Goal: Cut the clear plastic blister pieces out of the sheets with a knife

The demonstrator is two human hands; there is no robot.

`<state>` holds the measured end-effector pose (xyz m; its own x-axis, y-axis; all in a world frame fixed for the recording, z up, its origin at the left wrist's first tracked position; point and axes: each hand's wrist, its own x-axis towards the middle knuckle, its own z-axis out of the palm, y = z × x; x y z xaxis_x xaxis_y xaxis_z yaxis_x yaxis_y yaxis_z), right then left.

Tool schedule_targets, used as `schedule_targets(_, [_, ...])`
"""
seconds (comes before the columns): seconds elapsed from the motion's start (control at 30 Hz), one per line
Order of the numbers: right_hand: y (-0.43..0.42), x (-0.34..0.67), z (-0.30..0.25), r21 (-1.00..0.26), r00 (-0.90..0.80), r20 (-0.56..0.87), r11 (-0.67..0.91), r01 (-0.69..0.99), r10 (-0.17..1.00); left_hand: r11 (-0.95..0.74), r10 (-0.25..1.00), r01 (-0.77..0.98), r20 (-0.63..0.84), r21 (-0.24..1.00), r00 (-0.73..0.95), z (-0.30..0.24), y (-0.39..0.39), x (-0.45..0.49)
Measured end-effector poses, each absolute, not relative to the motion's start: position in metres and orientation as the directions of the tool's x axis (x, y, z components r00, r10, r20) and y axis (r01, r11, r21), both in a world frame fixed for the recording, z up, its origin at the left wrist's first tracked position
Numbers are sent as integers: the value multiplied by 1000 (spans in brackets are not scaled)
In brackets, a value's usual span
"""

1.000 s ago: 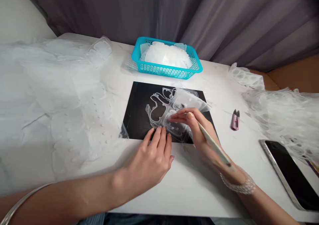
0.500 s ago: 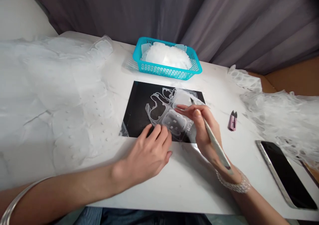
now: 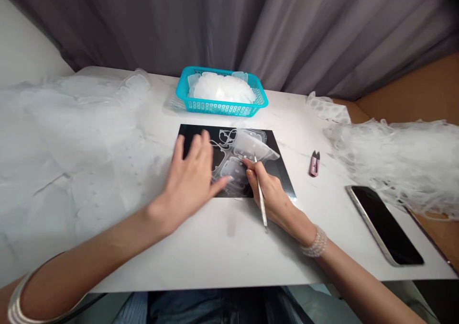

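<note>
My left hand [image 3: 191, 173] is slightly blurred, its fingers spread over the left part of a black board [image 3: 283, 171]. It holds nothing. My right hand [image 3: 268, 190] grips a slim, silver, pen-like tool [image 3: 262, 202] with a pointed tip; its exact kind is unclear. That tip is at a translucent plastic sheet [image 3: 234, 168] with rounded outlines and small cut-outs, lying on the board. One flap [image 3: 253, 144] of the sheet is folded up beyond my right fingertips. My left thumb reaches over the sheet's near left part.
A blue basket [image 3: 222, 107] of whitish translucent pieces stands behind the board. Translucent sheets [image 3: 89, 137] cover the left side. Pink thread snips [image 3: 314, 164], a phone [image 3: 387, 226] and a heap of cut-out plastic scraps [image 3: 390, 156] lie to the right.
My left hand has lifted from the sheet's near edge and moved left and away from me, fingers spreading. My right hand has turned the tool more upright. The whole view has shifted somewhat.
</note>
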<state>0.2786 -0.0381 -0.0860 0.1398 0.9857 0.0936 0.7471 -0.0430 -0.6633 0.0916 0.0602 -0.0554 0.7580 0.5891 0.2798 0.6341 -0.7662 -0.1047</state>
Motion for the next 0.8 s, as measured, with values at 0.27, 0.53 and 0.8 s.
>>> schedule_targets(0.27, [-36,278,-88,-625,112,148,5,781,983,-765,605,638,247,-83,757,-64,62,110])
schedule_targets(0.53, [-37,274,-83,-630,105,137,4,776,985,-828,501,538,221,-158,837,-64,49,93])
schedule_targets(0.8, [-38,274,-85,-606,102,150,10,796,983,-742,599,638,224,-204,768,-58,55,84])
